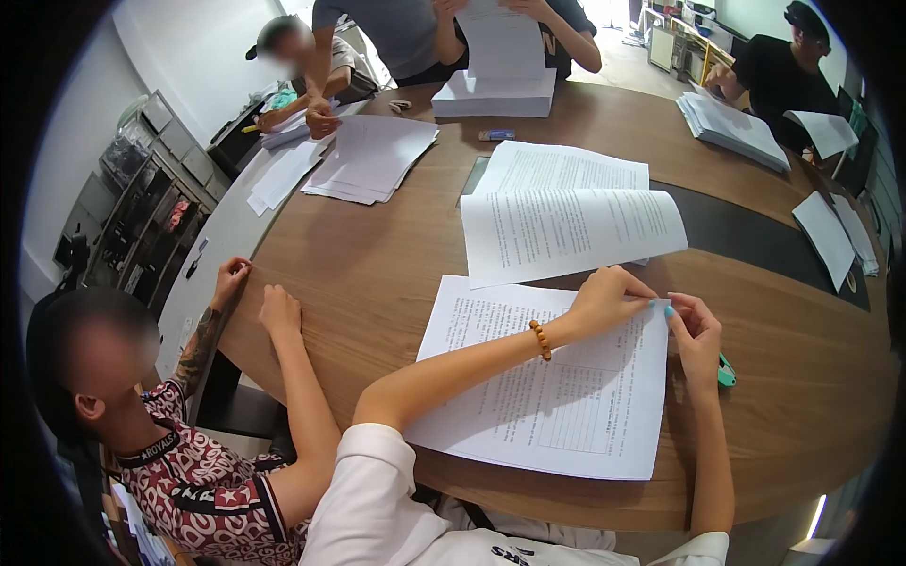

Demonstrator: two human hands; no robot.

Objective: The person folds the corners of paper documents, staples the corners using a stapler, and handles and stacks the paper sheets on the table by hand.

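Observation:
A stack of printed sheets point(528, 415) lies on the wooden table in front of me. My left hand point(612, 300), with a beaded bracelet point(540, 340) on its wrist, reaches across the stack and pinches its far right corner. Right beside it, my right hand point(696, 330) has thumb and fingertips pressed together at the same corner. Beyond my hands, a curled printed sheet point(571, 231) rests over more printed pages point(566, 170). A green stapler-like object point(726, 371) is partly hidden behind my right wrist.
A person point(104, 377) sits at the left, forearms on the table edge. Across the table point(377, 255), other people handle a thick paper stack point(495, 96) and loose sheets point(373, 156). Another person point(783, 75) sits far right by a paper pile point(731, 132).

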